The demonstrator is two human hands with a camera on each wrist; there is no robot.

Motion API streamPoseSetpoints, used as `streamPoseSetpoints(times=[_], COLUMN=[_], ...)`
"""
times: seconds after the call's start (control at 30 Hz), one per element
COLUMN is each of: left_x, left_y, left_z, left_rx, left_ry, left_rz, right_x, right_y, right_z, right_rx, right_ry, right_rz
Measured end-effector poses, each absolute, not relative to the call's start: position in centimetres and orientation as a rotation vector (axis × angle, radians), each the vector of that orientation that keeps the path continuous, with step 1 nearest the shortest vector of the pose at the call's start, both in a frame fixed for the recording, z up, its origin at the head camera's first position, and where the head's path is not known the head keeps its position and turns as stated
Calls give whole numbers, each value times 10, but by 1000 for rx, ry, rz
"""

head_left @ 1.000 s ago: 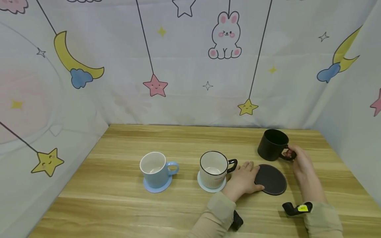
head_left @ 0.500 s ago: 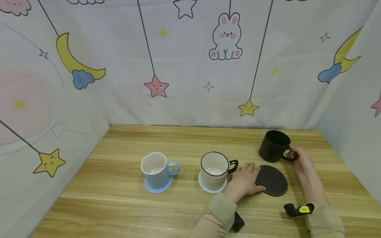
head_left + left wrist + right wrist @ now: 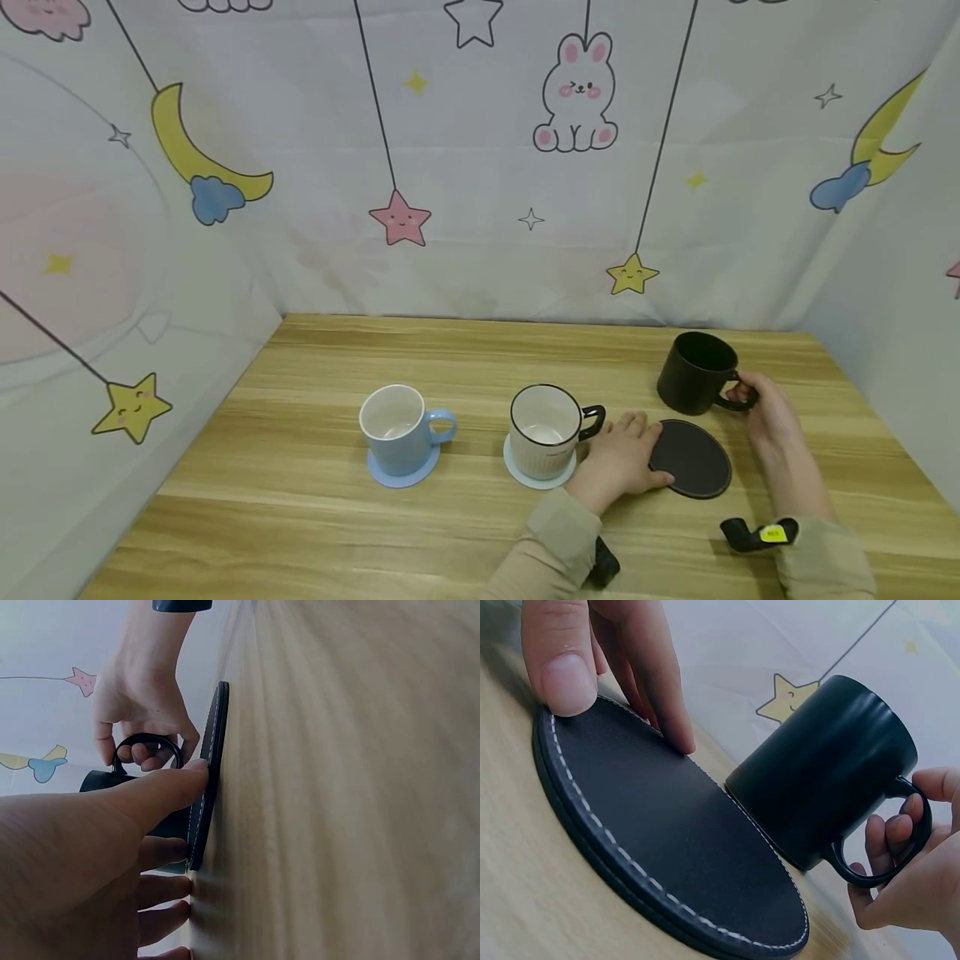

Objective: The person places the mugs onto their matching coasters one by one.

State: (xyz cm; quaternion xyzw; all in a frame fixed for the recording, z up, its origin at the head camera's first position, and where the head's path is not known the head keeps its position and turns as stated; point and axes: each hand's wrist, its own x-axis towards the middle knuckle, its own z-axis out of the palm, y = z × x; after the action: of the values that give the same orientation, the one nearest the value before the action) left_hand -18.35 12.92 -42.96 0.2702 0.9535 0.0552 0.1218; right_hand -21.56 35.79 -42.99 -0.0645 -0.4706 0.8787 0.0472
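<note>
My right hand (image 3: pixel 776 421) grips the handle of a black mug (image 3: pixel 697 375), which stands upright at the back right. Fingers curl through the handle in the right wrist view. Just in front of the mug lies a round black coaster (image 3: pixel 692 460) with white edge stitching and a layered rim (image 3: pixel 592 859). My left hand (image 3: pixel 618 458) lies at the coaster's left side; its thumb (image 3: pixel 566 682) touches the top near the edge, an index fingertip is at the far rim, and the other fingers rest on the table. The fingers look fairly straight.
A white ribbed mug (image 3: pixel 542 429) with black rim and handle stands on a pale coaster (image 3: pixel 517 467), close to my left hand. Farther left, a light blue mug (image 3: pixel 397 429) sits on a blue coaster (image 3: pixel 405 480). A printed curtain (image 3: pixel 465 167) encloses the wooden table (image 3: pixel 300 517).
The whole head view shifts slightly right and down. Hands, mugs and coasters keep their places relative to one another.
</note>
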Motion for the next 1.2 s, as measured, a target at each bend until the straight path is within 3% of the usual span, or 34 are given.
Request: streamPoseSetpoints(times=[1.2], left_x=[-184], left_y=[131], left_z=[-431], left_rx=[808], left_ry=[2804], left_rz=[163], right_x=[-209], right_y=[361], right_z=[-418], right_rx=[-128], right_ry=[-1383], right_rz=[2733])
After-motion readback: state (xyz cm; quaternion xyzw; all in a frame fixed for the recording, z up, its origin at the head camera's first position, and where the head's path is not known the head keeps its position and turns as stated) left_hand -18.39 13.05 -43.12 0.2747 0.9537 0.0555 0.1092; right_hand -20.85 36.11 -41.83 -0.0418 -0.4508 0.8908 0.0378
